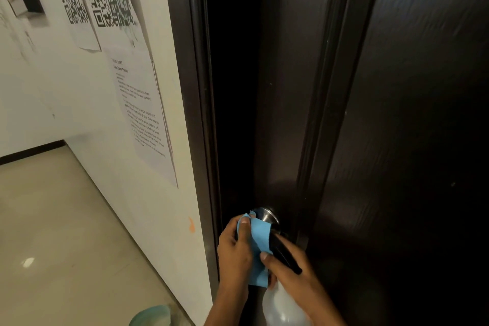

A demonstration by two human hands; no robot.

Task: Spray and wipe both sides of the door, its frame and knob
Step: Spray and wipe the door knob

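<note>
Two bare forearms enter frame from bottom. Left hand (235, 249) and right hand (293, 267) ungloved (no sleeve, ring, watch visible). Short fingernails, plain.

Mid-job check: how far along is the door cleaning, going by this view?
Done: nothing provably; the dark door shows no clear wipe marks. In hand: the left hand presses the blue cloth at the knob; the right hand holds the spray bottle. Left: the frame and the door's far side, unseen.
</note>
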